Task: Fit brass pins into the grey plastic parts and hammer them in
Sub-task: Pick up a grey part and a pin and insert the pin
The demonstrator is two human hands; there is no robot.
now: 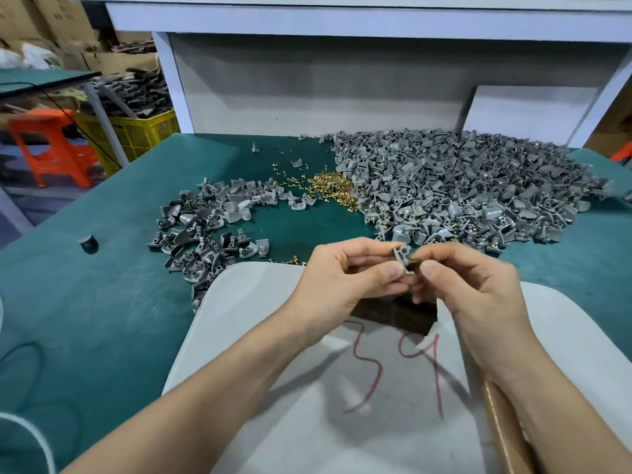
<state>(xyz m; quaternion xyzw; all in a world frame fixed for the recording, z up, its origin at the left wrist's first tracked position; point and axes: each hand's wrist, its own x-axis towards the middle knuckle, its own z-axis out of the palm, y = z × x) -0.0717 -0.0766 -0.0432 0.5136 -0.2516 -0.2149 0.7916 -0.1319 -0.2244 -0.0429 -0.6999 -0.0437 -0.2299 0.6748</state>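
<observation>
Left hand (342, 275), right hand (475, 285) pinching grey part (402, 256), pin likely hidden

1. A green-topped table (102, 302) fills the view.
2. At its far edge rises a white frame (178, 80) with a pale grey back panel (307, 80); a white board (526, 111) leans near the far right corner.
3. Beyond the left edge stand an orange stool (51, 155), a yellow crate (143, 135) and a second green table (41, 78).
4. Cardboard boxes (61, 18) are stacked behind them.
</observation>
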